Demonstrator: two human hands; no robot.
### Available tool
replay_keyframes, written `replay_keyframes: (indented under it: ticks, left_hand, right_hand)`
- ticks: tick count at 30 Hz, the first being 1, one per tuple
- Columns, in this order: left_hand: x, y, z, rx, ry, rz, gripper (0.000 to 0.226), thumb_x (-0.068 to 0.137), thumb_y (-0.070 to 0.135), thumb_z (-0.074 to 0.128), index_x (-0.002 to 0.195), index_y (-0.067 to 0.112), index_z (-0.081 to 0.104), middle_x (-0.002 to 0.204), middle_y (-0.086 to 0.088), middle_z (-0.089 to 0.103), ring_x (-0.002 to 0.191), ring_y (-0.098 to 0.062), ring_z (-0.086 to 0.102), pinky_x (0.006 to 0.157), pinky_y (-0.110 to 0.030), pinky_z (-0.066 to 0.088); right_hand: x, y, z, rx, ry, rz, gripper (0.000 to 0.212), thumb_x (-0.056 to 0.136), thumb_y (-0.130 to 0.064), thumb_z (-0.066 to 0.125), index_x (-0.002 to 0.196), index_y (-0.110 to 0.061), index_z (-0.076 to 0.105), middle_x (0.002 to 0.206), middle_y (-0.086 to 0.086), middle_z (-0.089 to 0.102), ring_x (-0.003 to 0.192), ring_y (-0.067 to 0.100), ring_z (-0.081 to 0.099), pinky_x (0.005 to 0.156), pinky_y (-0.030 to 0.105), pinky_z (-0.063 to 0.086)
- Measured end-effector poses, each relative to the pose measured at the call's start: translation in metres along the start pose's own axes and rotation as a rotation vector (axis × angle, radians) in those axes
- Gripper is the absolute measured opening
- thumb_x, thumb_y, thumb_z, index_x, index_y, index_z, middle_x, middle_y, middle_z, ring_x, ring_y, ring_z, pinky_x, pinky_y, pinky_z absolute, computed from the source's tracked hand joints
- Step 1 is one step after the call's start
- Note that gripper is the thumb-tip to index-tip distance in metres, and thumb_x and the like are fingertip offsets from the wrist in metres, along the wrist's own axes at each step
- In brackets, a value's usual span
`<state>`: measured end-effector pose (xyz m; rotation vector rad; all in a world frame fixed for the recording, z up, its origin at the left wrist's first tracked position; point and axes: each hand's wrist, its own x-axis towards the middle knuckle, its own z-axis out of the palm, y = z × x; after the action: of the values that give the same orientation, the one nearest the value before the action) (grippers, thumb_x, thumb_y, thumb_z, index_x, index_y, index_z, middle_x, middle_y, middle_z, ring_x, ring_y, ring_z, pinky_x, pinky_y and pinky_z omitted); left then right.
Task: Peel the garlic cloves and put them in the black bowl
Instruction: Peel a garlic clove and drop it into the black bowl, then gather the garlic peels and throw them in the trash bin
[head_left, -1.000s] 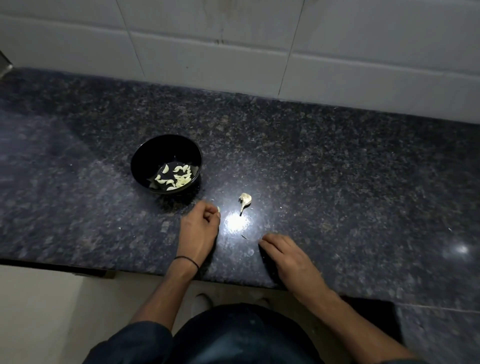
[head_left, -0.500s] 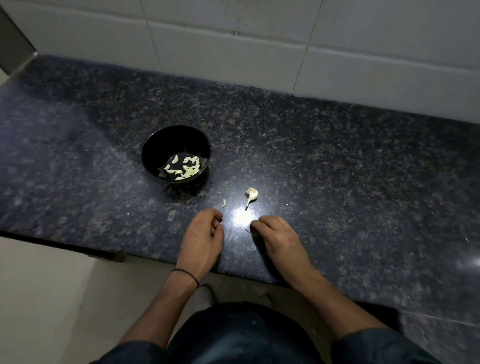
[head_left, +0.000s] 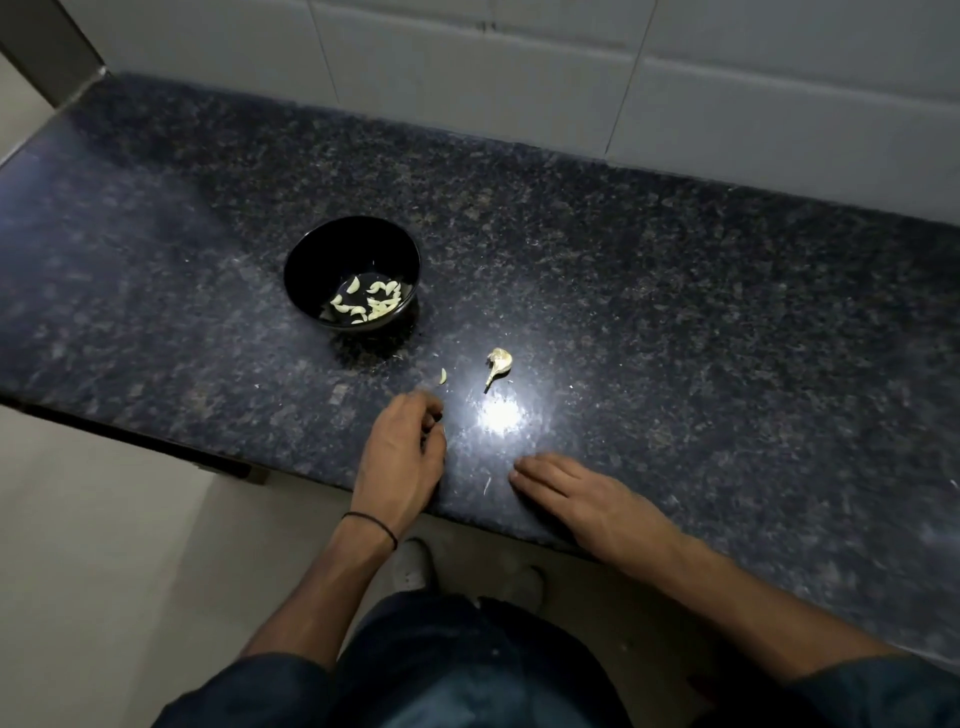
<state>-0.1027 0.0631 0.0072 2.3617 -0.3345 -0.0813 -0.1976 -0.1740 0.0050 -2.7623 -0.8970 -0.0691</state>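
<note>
dark speckled stone table, glossy, w/ a bright light glare near the front edge. black bowl sits left of centre. to its right & nearer the front: a loose garlic clove, then a garlic stub w/ stalk, near each other, not touching. thin peel scrap lies by the front edge.

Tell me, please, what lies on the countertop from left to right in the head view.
black bowl → loose garlic clove → garlic stem remnant → right hand. I left out the left hand, since it overlaps the bowl and the clove.
</note>
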Motion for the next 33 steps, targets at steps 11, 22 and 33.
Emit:
replay_keyframes:
  ticks: [11,22,33]
  left_hand:
    - [-0.015,0.009,0.012,0.087,-0.108,0.230,0.010,0.092,0.009,0.061,0.099,0.015,0.066,0.105,0.001,0.054,0.094,-0.021,0.052,0.084,-0.036,0.045]
    - [0.008,0.005,0.006,-0.023,-0.268,0.397,0.009,0.094,0.012,0.060,0.097,0.018,0.065,0.102,0.005,0.054,0.095,-0.018,0.053,0.085,-0.032,0.045]
    - [0.037,0.000,-0.005,-0.184,-0.541,0.622,0.008,0.095,0.010,0.060,0.096,0.016,0.065,0.101,0.003,0.057,0.097,-0.014,0.057,0.089,-0.031,0.047]
  right_hand:
    - [-0.014,-0.006,0.013,0.041,0.117,0.146,0.032,0.098,-0.010,0.049,0.129,-0.006,0.056,0.124,0.009,0.056,0.107,0.024,0.055,0.076,0.036,0.058]
    - [0.004,-0.038,0.019,0.103,0.387,0.534,0.026,0.097,-0.013,0.051,0.113,-0.005,0.069,0.109,0.008,0.068,0.099,0.020,0.060,0.086,0.028,0.052]
    - [0.030,-0.109,0.009,1.342,1.524,1.473,0.022,0.085,0.008,0.071,0.105,-0.001,0.074,0.098,0.012,0.076,0.088,0.014,0.070,0.082,0.020,0.056]
